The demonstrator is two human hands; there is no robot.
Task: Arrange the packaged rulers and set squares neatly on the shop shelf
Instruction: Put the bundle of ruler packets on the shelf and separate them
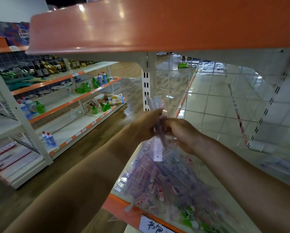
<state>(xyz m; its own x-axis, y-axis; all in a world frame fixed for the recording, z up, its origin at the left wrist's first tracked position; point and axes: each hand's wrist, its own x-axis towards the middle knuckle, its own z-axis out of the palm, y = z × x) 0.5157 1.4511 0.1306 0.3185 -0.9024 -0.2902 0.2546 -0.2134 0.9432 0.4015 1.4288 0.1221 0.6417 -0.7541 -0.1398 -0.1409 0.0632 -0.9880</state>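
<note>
A loose heap of clear-packaged rulers and set squares [167, 184] lies on the white shelf [213, 189] with an orange front edge, low in the head view. Above the heap both hands hold up a small upright bundle of ruler packs [157, 145]. My left hand [147, 125] grips the bundle from the left. From the right, my right hand [183, 133] pinches the same bundle. The packs' upper ends stick out above the fingers, blurred.
An orange shelf board [141, 26] hangs close overhead. A white slotted upright [148, 81] and a wire grid back panel [216, 98] stand behind the hands. Across the wooden aisle [83, 157], another rack [70, 101] carries green and blue bottles. A handwritten label [154, 226] sits on the shelf edge.
</note>
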